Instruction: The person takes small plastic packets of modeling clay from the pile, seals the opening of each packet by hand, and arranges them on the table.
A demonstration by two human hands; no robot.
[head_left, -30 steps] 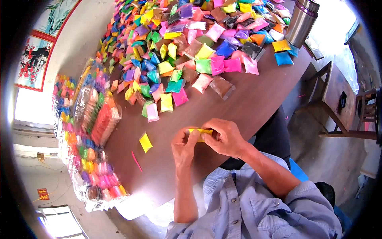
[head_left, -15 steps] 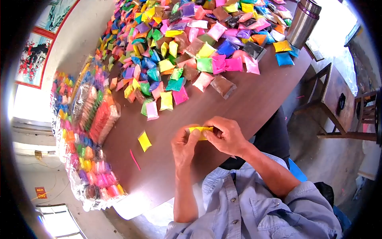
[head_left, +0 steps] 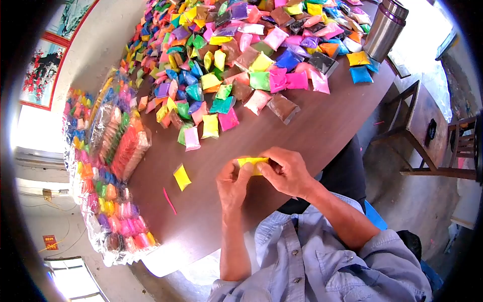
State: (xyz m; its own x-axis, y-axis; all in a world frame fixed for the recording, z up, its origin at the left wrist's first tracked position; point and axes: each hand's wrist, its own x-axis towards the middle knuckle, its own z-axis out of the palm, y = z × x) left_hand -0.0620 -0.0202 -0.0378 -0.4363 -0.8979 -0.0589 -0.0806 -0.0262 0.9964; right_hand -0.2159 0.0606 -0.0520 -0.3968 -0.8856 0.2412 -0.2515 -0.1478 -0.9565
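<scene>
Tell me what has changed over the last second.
Very little: the view shifted slightly, and the yellow packet between the left hand and right hand seems slightly tilted. Nothing was picked up or released. The loose yellow packet, pink strip and steel flask stayed put.

Steel flask (head_left: 385, 32) on tabletop (head_left: 322, 118), far right. Black object (head_left: 431, 129) on side table (head_left: 425, 108). Framed picture (head_left: 44, 75) on wall (head_left: 103, 45).

Left forearm (head_left: 234, 246) reaching almost straight over the near edge of the worktop (head_left: 193, 216), right forearm (head_left: 341, 217) slanting inward, left hand (head_left: 232, 185) and right hand (head_left: 287, 172) near each other, fingers curled, both thumbs pressing in a pinch.
</scene>
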